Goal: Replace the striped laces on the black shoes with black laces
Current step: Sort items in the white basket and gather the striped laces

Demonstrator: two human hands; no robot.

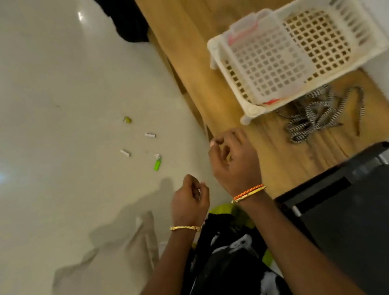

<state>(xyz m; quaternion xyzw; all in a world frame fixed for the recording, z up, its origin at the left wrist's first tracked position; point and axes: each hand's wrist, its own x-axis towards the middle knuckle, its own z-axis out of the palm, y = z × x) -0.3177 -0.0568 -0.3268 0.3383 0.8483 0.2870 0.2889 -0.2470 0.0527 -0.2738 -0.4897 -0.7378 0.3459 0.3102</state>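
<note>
The striped black-and-white laces [319, 113] lie in a loose heap on the wooden table [198, 45], just beside a white basket. My right hand [234, 159] hovers at the table's edge, to the left of the laces, with its fingers curled and thumb near the forefinger; nothing shows in it. My left hand [189, 198] is over the floor beside it, curled into a loose fist with nothing visible inside. No black shoes or black laces can be made out. The view is blurred by motion.
A white lattice basket [360, 29] on the table holds a translucent lidded box [266, 60]. A dark boxy object [365, 217] stands next to the table end. Small green and white bits [157, 164] and a beige cloth [132, 245] lie on the shiny floor. A black item [117, 12] sits beyond.
</note>
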